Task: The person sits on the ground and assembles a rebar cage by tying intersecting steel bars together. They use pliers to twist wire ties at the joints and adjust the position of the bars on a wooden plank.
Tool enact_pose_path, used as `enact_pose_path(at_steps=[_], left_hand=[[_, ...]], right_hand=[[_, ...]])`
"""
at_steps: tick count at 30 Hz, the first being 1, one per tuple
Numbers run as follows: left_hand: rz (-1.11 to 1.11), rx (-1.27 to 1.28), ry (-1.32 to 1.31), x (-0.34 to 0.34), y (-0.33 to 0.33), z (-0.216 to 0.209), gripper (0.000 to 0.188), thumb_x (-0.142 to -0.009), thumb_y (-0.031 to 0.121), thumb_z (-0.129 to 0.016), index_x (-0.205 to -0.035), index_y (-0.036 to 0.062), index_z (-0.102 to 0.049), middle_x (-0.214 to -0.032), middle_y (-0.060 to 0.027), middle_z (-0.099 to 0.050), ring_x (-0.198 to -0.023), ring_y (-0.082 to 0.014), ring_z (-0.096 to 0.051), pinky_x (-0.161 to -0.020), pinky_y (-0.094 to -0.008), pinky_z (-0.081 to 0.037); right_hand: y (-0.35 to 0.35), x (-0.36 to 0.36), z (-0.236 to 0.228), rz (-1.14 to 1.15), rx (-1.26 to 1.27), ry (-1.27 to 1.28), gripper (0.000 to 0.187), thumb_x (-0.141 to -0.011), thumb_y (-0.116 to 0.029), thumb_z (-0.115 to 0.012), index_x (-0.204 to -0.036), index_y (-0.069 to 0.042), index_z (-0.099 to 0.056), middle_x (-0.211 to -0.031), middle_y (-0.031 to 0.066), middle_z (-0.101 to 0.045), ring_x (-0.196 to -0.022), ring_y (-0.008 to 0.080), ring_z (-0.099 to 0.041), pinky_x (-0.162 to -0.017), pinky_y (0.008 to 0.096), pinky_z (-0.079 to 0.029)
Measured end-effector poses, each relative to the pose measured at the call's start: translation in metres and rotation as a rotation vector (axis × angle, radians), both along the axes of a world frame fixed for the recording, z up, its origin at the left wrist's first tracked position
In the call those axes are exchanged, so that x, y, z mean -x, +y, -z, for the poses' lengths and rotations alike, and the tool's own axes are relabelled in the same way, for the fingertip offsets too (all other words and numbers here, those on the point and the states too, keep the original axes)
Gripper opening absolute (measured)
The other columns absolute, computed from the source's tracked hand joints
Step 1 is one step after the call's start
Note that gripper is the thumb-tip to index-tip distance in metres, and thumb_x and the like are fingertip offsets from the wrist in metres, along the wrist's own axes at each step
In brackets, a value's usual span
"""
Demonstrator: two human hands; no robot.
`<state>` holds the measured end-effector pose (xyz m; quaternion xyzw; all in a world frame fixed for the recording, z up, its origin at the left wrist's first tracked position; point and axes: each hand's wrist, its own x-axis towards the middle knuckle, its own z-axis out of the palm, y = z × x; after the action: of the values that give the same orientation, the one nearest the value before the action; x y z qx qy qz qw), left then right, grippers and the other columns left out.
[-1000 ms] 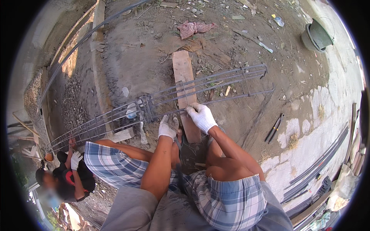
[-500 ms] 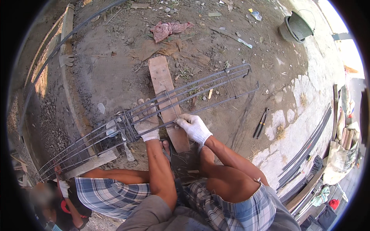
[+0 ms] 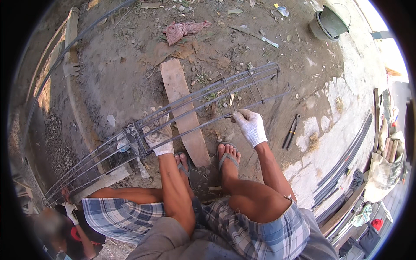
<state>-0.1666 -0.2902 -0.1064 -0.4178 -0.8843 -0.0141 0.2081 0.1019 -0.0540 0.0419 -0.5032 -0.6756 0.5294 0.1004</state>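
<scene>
Because the wearer's two sandalled feet [image 3: 228,161] stand bare-toed at six o'clock, just short of the steel cage [image 3: 203,126], a slip of the bars off the plank [image 3: 198,149] beneath them could catch the toes. The cage lies low over the ground, running from eight o'clock to between one and two.

The gloved left hand [image 3: 158,136], at nine o'clock, reaches in among the rods; bars hide its fingers, so whether they are curled around anything is unclear. If the cage rolled, those fingers could be squeezed, the more so with bunched loops [image 3: 136,141] packed just beside them.

At three o'clock, the gloved right hand [image 3: 251,125] pinches the lower corner of a single steel loop [image 3: 229,93] around the long bars. Pulled from that one corner, the loop could skew and bind, or spring out of the fingertips. The hooked bar ends beyond, toward two o'clock, might snag the glove.

Pliers [image 3: 290,132] lie farther out at three o'clock, where a careless step might land on them. Farthest, at eight o'clock, a co-worker [image 3: 86,229] sits by the cage's other end; a tug there could jolt both hands.
</scene>
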Motion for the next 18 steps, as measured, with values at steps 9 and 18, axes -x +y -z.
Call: enact_pose_path(at_steps=[9, 18], left_hand=[[-0.009, 0.029, -0.056, -0.004, 0.001, 0.003, 0.046, -0.109, 0.041, -0.065, -0.150, 0.0213, -0.066, -0.155, -0.0136, -0.064, -0.144, -0.0406, -0.058, -0.121, -0.0634, -0.044], [-0.072, 0.112, -0.248, -0.004, -0.004, 0.012, 0.048, -0.111, 0.043, -0.058, -0.155, 0.0231, -0.063, -0.161, -0.0128, -0.060, -0.151, -0.0415, -0.052, -0.127, -0.0636, -0.037]], right_hand=[[-0.010, 0.008, 0.014, 0.095, -0.327, -0.161, 0.028, -0.099, -0.026, -0.080, -0.106, 0.002, -0.079, -0.087, 0.0172, -0.080, -0.080, 0.0239, -0.078, -0.077, 0.0371, -0.060], [-0.095, 0.011, -0.009, -0.327, -0.159, -0.229, 0.071, -0.083, -0.051, -0.088, -0.137, -0.009, -0.069, -0.109, 0.0233, -0.078, -0.095, 0.0384, -0.079, -0.084, 0.0497, -0.063]])
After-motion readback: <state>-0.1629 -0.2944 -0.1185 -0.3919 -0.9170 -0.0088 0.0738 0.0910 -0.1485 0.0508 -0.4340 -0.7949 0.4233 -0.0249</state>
